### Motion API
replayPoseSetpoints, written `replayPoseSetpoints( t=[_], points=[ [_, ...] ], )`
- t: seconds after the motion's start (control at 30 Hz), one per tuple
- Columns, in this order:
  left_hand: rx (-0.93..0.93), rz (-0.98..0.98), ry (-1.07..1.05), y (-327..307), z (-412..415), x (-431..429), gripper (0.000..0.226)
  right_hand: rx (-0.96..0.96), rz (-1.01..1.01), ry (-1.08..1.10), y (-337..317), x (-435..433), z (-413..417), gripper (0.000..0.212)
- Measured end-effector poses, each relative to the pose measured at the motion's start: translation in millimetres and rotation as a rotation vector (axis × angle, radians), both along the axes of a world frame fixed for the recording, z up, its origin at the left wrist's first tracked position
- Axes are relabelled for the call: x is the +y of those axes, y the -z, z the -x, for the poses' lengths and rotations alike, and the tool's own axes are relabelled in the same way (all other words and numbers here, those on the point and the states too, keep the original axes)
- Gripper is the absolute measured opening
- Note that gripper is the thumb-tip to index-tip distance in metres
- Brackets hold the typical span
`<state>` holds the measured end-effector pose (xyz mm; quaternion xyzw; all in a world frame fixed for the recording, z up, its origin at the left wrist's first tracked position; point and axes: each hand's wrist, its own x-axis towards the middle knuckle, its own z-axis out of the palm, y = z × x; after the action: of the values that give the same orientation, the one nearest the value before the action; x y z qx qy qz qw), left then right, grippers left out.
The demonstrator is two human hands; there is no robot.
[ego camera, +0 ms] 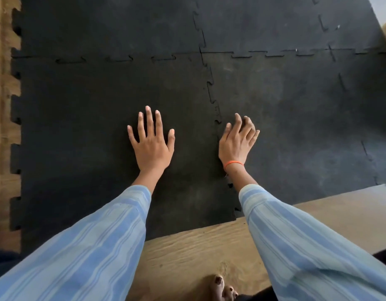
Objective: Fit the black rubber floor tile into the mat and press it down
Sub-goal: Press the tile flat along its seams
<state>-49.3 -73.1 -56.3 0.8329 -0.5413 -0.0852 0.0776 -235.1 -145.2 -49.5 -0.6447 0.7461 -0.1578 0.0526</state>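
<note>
A black rubber floor tile [83,131] with toothed edges lies flat at the near left of the mat [296,109], which is made of several interlocked black tiles. Its right edge meets the neighbouring tile along a zigzag seam [213,98]. My left hand [151,142] rests palm down on this tile, fingers spread. My right hand [237,140] lies just right of the seam, on the neighbouring tile, fingers apart and slightly curled, with an orange band at the wrist. Neither hand holds anything.
Wooden floor [200,253] shows along the near edge and in a strip at the left [5,148], where the tile's teeth stick out. A bare foot [220,285] stands on the wood near the bottom. Blue striped sleeves cover both forearms.
</note>
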Motion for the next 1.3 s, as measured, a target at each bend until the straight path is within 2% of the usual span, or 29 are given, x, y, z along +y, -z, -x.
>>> replayPoseSetpoints(
  t=[0.1, 0.2, 0.3, 0.4, 0.5, 0.87, 0.97, 1.1, 1.17, 1.3],
  points=[
    [0.009, -0.004, 0.005, -1, 0, -1, 0.064, 0.065, -0.049, -0.035, 0, 1, 1, 0.043],
    [0.008, 0.001, 0.006, -1, -1, 1, 0.064, 0.04, -0.096, -0.092, -5, 0, 3, 0.043],
    [0.021, 0.01, 0.011, 0, -2, 1, 0.064, -0.161, -0.073, -0.105, -14, 11, 22, 0.039],
    [0.035, 0.013, 0.016, -2, -1, 1, 0.064, -0.3, -0.034, 0.094, -27, 40, 47, 0.033],
    [0.054, 0.02, 0.002, -2, 0, 1, 0.064, -0.216, -0.058, 0.214, -26, 79, 49, 0.032],
    [0.058, 0.013, 0.022, -6, -3, 2, 0.064, 0.032, -0.085, 0.186, -11, 97, 40, 0.035],
    [0.061, 0.023, 0.027, -5, -2, 2, 0.063, -0.046, -0.081, 0.24, -12, 95, 42, 0.033],
    [0.059, 0.036, 0.012, -1, -4, 2, 0.064, -0.305, -0.082, 0.498, -20, 60, 16, 0.03],
    [0.045, 0.036, 0.016, -2, -4, 1, 0.063, -0.247, -0.133, 0.445, -18, 46, 4, 0.031],
    [0.028, 0.034, 0.014, 0, -3, 1, 0.063, -0.017, -0.138, 0.199, -3, 45, 0, 0.039]
  ],
)
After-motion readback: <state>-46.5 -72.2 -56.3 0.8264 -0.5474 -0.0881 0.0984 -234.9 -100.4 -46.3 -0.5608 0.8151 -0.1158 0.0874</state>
